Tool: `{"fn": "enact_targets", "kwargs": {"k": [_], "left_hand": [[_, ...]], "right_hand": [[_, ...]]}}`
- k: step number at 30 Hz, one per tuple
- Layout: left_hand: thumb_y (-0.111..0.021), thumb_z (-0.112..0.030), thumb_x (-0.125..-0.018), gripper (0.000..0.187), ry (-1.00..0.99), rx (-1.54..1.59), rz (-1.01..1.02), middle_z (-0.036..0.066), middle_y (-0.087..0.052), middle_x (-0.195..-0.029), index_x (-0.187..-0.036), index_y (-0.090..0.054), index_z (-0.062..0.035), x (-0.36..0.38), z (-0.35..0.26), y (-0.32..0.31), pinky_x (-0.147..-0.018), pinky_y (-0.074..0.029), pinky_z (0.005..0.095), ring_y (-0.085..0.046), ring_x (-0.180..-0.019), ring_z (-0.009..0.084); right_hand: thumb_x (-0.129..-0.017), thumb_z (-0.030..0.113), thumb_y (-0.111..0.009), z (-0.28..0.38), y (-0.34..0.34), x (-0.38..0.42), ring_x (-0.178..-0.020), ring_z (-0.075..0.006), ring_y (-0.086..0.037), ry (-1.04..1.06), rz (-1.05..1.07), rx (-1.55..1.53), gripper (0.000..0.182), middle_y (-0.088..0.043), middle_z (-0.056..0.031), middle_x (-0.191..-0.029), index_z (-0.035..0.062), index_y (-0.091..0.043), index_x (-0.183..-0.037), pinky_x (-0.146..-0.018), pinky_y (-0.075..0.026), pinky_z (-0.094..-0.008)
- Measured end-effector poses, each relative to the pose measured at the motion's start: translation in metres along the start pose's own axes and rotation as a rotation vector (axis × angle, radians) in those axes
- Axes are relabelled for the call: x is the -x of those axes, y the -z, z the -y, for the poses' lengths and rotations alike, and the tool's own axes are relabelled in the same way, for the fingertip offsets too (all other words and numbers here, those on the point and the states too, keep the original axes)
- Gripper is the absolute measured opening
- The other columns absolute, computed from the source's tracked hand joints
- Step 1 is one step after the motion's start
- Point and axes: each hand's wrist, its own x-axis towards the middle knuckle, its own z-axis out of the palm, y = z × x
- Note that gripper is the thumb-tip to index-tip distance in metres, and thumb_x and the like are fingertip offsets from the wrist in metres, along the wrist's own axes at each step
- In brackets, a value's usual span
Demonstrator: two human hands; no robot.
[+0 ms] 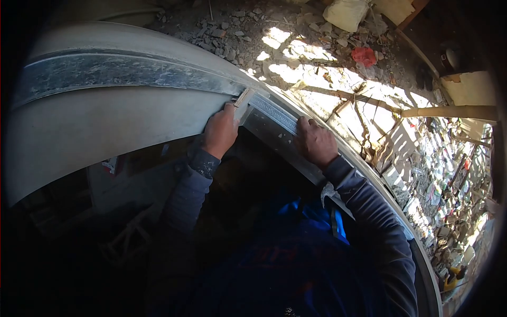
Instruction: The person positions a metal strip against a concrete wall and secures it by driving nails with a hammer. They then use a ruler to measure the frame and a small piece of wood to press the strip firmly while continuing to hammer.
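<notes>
My left hand (221, 132) is closed at the right end of a large pale panel (111, 119), its fingertips on a small flat piece of wood (244, 98). Beside that wood a grey, ribbed metal strip (274, 113) runs down to the right along the frame. My right hand (316, 141) curls over this strip, knuckles up, with its fingertips hidden beneath. A grey metal channel (132, 71) with a smeared surface lies along the upper side of the panel. Between my hands, a darker beam (274, 138) slants below the strip.
Below the frame, rubble (227, 39) and scattered litter (449, 195) cover the ground. A red plastic bag (364, 56) lies among the stones. At the right, a wooden pole (449, 112) crosses over the debris. A wooden frame (127, 238) shows dimly at lower left.
</notes>
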Motion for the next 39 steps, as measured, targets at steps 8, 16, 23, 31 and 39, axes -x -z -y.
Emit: {"fn": "enact_targets", "kwargs": {"k": [8,16,23,31,39], "left_hand": [[-0.070,-0.011,-0.086,0.043,0.022,0.035,-0.045,0.030,-0.066,-0.091,-0.119,-0.050,0.0053,-0.002,0.003,-0.015,-0.073,-0.050,0.0552,-0.064,-0.088,0.0488],[-0.067,-0.012,-0.088,0.039,-0.009,0.075,-0.197,0.026,-0.067,-0.088,-0.119,-0.052,0.0059,0.004,0.005,-0.030,-0.071,-0.052,0.0520,-0.066,-0.082,0.0444],[-0.068,-0.011,-0.088,0.035,0.039,0.118,-0.180,0.028,-0.067,-0.094,-0.117,-0.056,0.0040,0.007,0.006,-0.032,-0.072,-0.052,0.0525,-0.065,-0.086,0.0463],[-0.066,-0.009,-0.090,0.025,-0.021,0.198,-0.241,0.026,-0.066,-0.088,-0.109,-0.056,0.0026,0.009,0.008,-0.035,-0.067,-0.051,0.0522,-0.065,-0.081,0.0452],[-0.066,-0.010,-0.090,0.026,-0.049,0.169,-0.233,0.024,-0.066,-0.088,-0.111,-0.055,0.0023,0.008,0.001,-0.024,-0.067,-0.051,0.0520,-0.065,-0.081,0.0446]], "right_hand": [[-0.089,0.032,-0.065,0.001,-0.007,0.001,-0.073,-0.0399,-0.068,-0.017,-0.025,0.070,0.040,-0.064,-0.0196,-0.094,0.0063,-0.051,-0.116,-0.063,-0.055,-0.0490],[-0.093,0.027,-0.059,-0.001,-0.004,-0.001,-0.070,-0.0389,-0.068,-0.002,-0.024,0.077,0.027,-0.063,-0.0193,-0.091,0.0074,-0.051,-0.112,-0.062,-0.054,-0.0481],[-0.090,0.026,-0.063,0.002,0.002,0.000,-0.077,-0.0388,-0.068,-0.032,0.013,0.050,0.031,-0.063,-0.0188,-0.096,0.0073,-0.052,-0.112,-0.067,-0.055,-0.0486],[-0.086,0.025,-0.068,-0.001,0.008,-0.003,-0.082,-0.0404,-0.068,-0.046,0.107,-0.028,0.049,-0.063,-0.0195,-0.102,0.0053,-0.052,-0.128,-0.072,-0.056,-0.0479],[-0.084,0.023,-0.069,0.000,0.010,-0.005,-0.083,-0.0393,-0.068,-0.052,0.124,-0.049,0.052,-0.063,-0.0183,-0.101,0.0057,-0.053,-0.131,-0.072,-0.056,-0.0467]]}}
